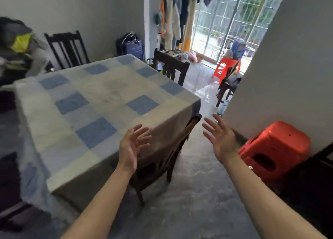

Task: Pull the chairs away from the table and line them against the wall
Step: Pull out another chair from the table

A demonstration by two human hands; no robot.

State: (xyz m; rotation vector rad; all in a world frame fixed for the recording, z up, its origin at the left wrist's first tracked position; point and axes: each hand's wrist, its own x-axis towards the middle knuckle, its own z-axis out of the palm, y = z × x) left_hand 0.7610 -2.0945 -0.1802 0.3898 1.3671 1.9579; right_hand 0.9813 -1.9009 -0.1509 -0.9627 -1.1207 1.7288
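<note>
Both hands are hovering spread and empty: your left hand (130, 148) over the checked table (100, 94), your right hand (219, 139) just beside the nearest chair (147, 174), which is sitting tucked under it. You're also facing a far chair (66, 47) and a side chair (171, 67).

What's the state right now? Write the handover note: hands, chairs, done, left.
Left hand and right hand: both open, fingers spread, holding nothing, either side of the near chair's back.
Near chair tucked at the table, cloth over its back; second chair at the far edge; third chair behind the table.
Done: nothing visibly.
Left: pull all three out, line them against the wall.
</note>
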